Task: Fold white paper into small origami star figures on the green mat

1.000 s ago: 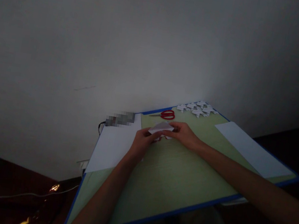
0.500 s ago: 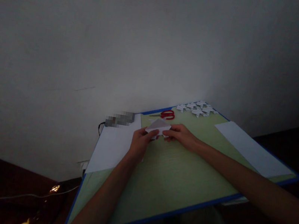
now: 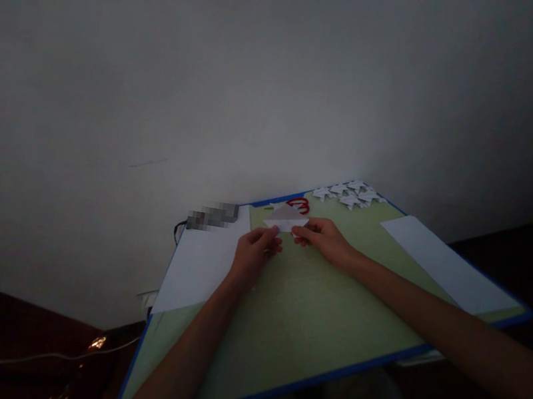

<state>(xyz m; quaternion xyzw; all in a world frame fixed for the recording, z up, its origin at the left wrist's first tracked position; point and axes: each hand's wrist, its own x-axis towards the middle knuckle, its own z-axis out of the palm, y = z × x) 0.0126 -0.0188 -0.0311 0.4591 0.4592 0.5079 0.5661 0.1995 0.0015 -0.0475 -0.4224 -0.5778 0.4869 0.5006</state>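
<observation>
A small piece of folded white paper, pointed at the top, is held up over the table between my two hands. My right hand pinches its right corner between thumb and fingers. At the lower left edge, the thumb of my left hand presses on the paper, its other fingers curled below. Right behind the paper lie scissors with red handles, partly covered by it. Several folded white paper shapes with pointed corners lie grouped at the table's far corner.
The pale green table has blue edging and stands against a grey wall. White sheets lie at its left and right. A blurred-out object with a black cable rests at the back left. A white cord runs below.
My left hand has slid down from the paper's front to its lower edge, showing more of it. The paper has risen slightly, covering more of the scissors.
</observation>
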